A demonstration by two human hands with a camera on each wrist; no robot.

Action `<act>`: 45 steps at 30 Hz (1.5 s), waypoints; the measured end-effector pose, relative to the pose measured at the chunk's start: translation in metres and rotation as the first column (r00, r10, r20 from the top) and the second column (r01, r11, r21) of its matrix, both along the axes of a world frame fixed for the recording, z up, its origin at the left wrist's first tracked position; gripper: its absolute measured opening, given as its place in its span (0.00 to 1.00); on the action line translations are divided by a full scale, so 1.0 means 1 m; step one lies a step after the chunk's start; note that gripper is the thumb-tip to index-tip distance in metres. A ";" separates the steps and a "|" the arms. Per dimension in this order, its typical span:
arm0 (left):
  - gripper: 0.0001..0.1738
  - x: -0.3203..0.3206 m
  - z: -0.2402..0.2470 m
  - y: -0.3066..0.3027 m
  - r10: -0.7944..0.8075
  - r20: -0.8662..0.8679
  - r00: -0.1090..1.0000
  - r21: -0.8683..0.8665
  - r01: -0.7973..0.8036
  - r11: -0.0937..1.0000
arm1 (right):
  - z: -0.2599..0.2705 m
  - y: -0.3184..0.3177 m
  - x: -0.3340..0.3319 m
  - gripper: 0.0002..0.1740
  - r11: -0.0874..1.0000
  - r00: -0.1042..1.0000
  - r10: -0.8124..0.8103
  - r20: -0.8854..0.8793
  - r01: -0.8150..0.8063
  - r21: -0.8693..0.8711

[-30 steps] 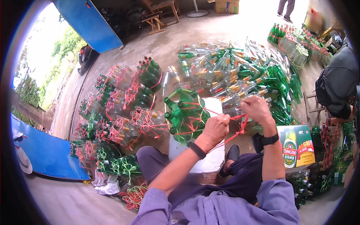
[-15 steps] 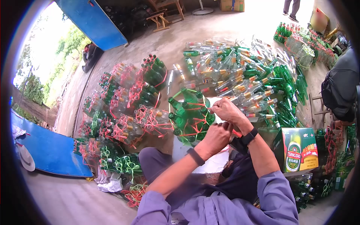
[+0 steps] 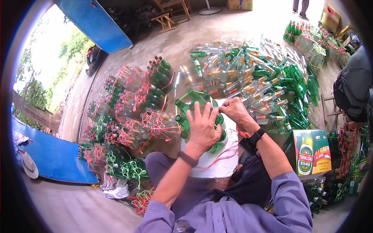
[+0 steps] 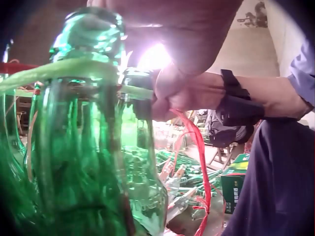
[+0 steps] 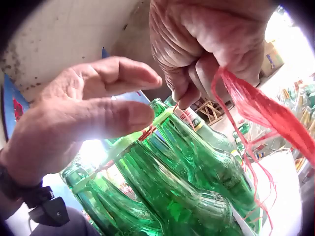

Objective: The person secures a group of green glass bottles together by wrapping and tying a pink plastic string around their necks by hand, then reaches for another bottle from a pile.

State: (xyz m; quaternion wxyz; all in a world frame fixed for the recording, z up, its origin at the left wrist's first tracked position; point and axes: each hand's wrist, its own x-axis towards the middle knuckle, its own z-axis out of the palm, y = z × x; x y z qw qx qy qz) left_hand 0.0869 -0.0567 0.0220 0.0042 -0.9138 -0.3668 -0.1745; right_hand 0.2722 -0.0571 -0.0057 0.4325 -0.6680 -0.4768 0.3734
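Observation:
A bundle of green glass bottles [image 5: 172, 191] stands upright on a white board [image 3: 229, 155]. A light green strap [image 4: 64, 71] rings the bottle necks, with red twine near it. My left hand [image 3: 203, 132] lies over the bottle tops with its fingers extended; in the right wrist view its thumb and fingers are apart, with no twine between them. At the right side of the bundle, my right hand [image 3: 236, 110] has its fingers curled and pinches red plastic twine [image 5: 270, 113]. Loose twine ends trail down from this hand toward the board.
Tied bottle bundles [image 3: 120, 105] crowd the left. A large heap of loose bottles [image 3: 248, 73] lies ahead and to the right. A beer carton [image 3: 312, 153] stands by my right knee, and a dark backpack [image 3: 353, 85] is at the far right. Someone's legs [image 3: 301, 7] show at the back.
Both hands were pulling red twine apart, then came together at the bundle's right side. Now the left hand has released the twine and moved left over the bottle tops; the right still pinches twine.

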 end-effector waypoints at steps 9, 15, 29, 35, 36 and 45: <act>0.39 -0.007 -0.009 0.006 -0.019 -0.055 0.998 -0.037 0.017 0.999 | -0.005 0.003 0.012 0.16 0.998 0.977 -0.043 0.207 0.032 0.058; 0.39 -0.015 -0.008 0.008 -0.019 -0.066 0.998 -0.079 0.014 0.997 | 0.000 0.000 0.020 0.16 0.997 0.956 -0.054 0.288 0.034 0.073; 0.40 -0.016 -0.002 0.008 -0.026 0.025 0.999 -0.150 0.029 0.988 | 0.000 -0.009 0.017 0.15 0.981 0.934 -0.127 0.333 0.068 0.182; 0.53 -0.058 0.015 -0.035 0.094 0.142 0.985 0.045 -0.101 0.994 | -0.006 -0.014 0.017 0.14 0.976 0.938 -0.122 0.324 0.054 0.211; 0.53 -0.067 0.008 -0.043 0.101 0.140 0.985 0.041 -0.108 0.993 | -0.002 -0.015 0.016 0.14 0.980 0.950 -0.118 0.290 0.064 0.187; 0.70 -0.079 -0.070 -0.068 0.481 0.572 0.664 -0.557 -0.116 0.822 | -0.002 -0.015 0.015 0.17 0.974 0.935 -0.135 0.329 0.064 0.215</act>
